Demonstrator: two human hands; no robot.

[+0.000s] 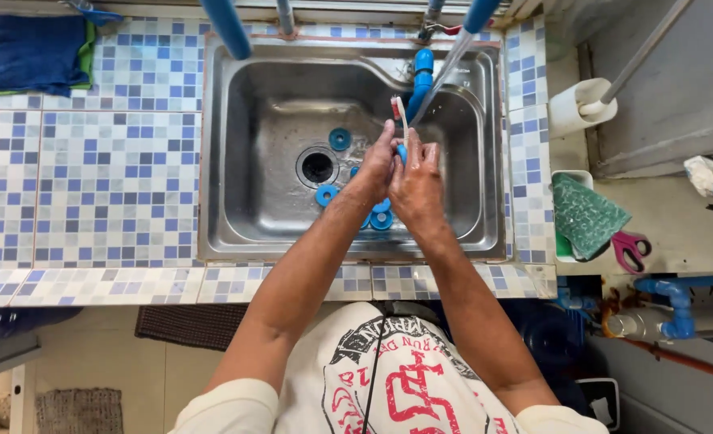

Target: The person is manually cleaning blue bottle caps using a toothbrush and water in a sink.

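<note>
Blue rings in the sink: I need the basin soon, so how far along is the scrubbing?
Done: cannot tell which are clean. In hand: both hands, left hand and right hand, work a blue piece with a toothbrush. Left: several blue rings lie loose in the sink.

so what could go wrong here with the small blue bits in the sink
The open drain hole lies right beside the loose blue rings, so one could slip in. The toothbrush sits in a wet grip between the left hand and right hand under running water, so it might slip.
</note>
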